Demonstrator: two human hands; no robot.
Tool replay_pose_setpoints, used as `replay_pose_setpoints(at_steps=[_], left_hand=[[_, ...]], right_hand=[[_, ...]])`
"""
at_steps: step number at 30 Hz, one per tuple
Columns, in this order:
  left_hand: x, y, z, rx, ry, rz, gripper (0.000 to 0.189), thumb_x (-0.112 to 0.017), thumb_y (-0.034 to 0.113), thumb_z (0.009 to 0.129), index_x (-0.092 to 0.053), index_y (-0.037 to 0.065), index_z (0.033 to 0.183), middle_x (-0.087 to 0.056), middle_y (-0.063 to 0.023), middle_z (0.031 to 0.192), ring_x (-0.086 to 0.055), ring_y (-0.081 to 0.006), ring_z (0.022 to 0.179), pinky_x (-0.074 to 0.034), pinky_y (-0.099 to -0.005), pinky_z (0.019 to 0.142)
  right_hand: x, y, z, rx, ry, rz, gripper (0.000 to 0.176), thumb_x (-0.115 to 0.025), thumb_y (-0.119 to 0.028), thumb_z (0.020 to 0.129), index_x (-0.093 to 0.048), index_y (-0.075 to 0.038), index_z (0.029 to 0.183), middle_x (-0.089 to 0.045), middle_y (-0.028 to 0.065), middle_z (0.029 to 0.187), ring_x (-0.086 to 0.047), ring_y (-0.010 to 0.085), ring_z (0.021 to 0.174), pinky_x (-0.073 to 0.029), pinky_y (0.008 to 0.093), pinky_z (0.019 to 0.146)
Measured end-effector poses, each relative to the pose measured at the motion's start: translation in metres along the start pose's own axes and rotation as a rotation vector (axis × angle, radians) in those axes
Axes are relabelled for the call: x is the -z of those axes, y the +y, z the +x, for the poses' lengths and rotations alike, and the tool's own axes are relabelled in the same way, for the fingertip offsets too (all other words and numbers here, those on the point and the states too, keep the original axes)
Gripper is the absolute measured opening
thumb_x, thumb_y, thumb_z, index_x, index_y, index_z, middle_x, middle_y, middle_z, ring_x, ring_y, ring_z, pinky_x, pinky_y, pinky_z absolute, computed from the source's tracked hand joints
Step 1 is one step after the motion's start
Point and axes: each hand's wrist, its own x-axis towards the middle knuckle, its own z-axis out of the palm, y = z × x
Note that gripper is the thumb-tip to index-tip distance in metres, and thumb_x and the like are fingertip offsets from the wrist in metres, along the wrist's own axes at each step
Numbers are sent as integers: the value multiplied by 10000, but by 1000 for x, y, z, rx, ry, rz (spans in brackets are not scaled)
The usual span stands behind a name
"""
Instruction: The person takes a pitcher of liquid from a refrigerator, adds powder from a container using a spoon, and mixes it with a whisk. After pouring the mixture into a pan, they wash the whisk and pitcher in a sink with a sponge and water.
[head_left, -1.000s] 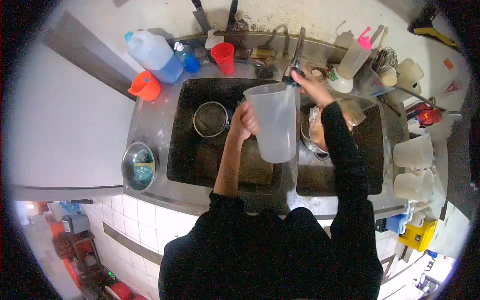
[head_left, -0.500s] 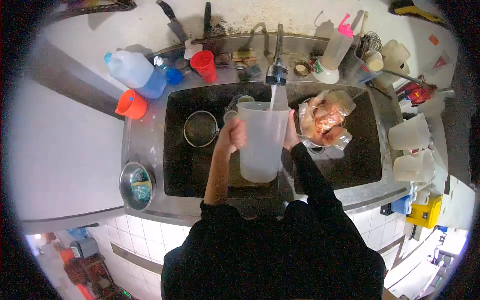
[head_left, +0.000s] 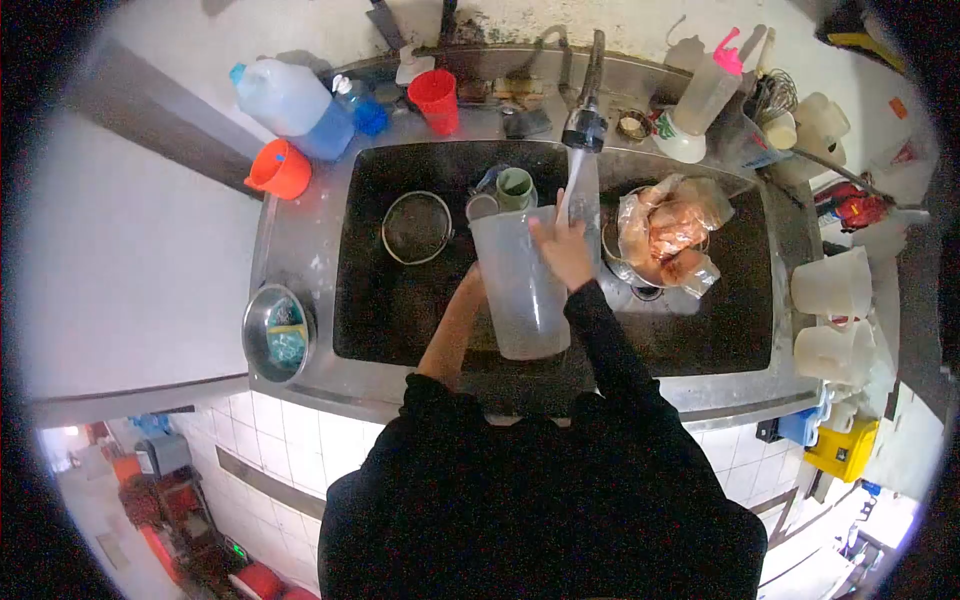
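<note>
A tall translucent plastic pitcher (head_left: pixel 515 300) is held over the left sink basin, leaning slightly. My left hand (head_left: pixel 477 280) grips its left side; most of those fingers are hidden behind the pitcher. Across the pitcher's upper right edge lies my right hand (head_left: pixel 567 252), its fingers stretched upward and apart near the rim. Water runs from the faucet (head_left: pixel 584 128) down onto or just beside the right hand. Behind the pitcher stands a pale green cup (head_left: pixel 515 187) among other containers. A round strainer (head_left: pixel 417 228) lies to the left in the basin.
Plastic-wrapped raw meat (head_left: pixel 672 235) sits in a bowl in the right basin. Blue-liquid jug (head_left: pixel 300 110), orange cup (head_left: pixel 280 170) and red cup (head_left: pixel 434 102) line the back left ledge. A metal bowl with sponges (head_left: pixel 279 335) stands left; white tubs (head_left: pixel 833 285) stand right.
My right hand has moved from the pitcher's right side onto its upper edge. My left hand has slid lower behind it. The pitcher has tilted and moved out from directly under the stream.
</note>
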Motion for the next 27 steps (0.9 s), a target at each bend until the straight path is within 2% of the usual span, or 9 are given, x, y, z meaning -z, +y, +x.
replay_pose_setpoints(at_steps=[3,6,13,16,18,22,24,25,27], left_hand=[[15,-2,-1,100,-38,166,276,-448,272,782,-456,23,903,-501,-89,719,-513,-177,650,-422,-281,556],[28,-5,-6,132,-32,276,282,-447,262,782,-442,18,923,-504,-99,741,-515,-189,666,-422,-289,567],[44,-38,3,-77,187,582,303,-443,237,782,-409,5,972,-509,-121,790,-520,-217,705,-424,-308,594],[45,-49,22,-342,401,827,314,-442,227,781,-395,-1,992,-511,-131,811,-522,-229,721,-424,-317,606],[44,-35,23,-507,565,945,323,-441,220,781,-385,-5,1006,-512,-137,825,-523,-237,732,-425,-322,614],[10,9,-10,-733,927,1061,264,-427,167,783,-354,0,975,-512,-162,769,-528,-278,687,-412,-367,583],[-8,21,-19,-747,964,1111,234,-426,149,782,-347,6,950,-506,-164,726,-528,-287,651,-403,-373,561],[-16,27,-23,-758,998,1168,205,-425,130,781,-339,12,925,-501,-167,683,-527,-296,615,-395,-380,539],[-35,33,-33,-854,1000,1179,193,-422,125,784,-337,12,916,-499,-165,667,-525,-295,594,-393,-371,527]], right_hand=[[1,-4,12,-170,-77,-11,786,-379,-588,681,-130,-93,1237,-340,309,1086,-386,449,956,-315,390,828],[-32,44,44,-110,-73,16,764,-391,-586,674,-253,-43,1194,-344,278,1108,-398,398,974,-315,384,819],[-25,15,9,128,75,-242,615,-428,-454,738,-310,-31,1169,-384,210,1104,-378,316,1006,-290,336,845],[-8,6,-1,163,-37,-18,541,-466,-366,751,-337,-35,1159,-363,162,1146,-349,272,1054,-264,317,876],[6,3,-9,-74,-316,835,593,-519,-295,733,-258,-44,1202,-353,124,1167,-331,224,1075,-273,300,879],[-6,34,-10,-72,-484,800,699,-556,-263,716,-143,-46,1236,-331,102,1186,-309,184,1086,-276,283,877],[-18,27,-20,255,-262,507,772,-560,-255,721,-35,-30,1240,-319,113,1194,-310,189,1089,-283,266,868],[-28,27,-21,255,-262,511,772,-560,-255,721,-35,-30,1240,-319,113,1194,-310,189,1089,-283,266,868],[-44,26,-19,187,-31,546,670,-573,-267,703,-222,12,1201,-403,104,1122,-378,156,1017,-279,268,866]])
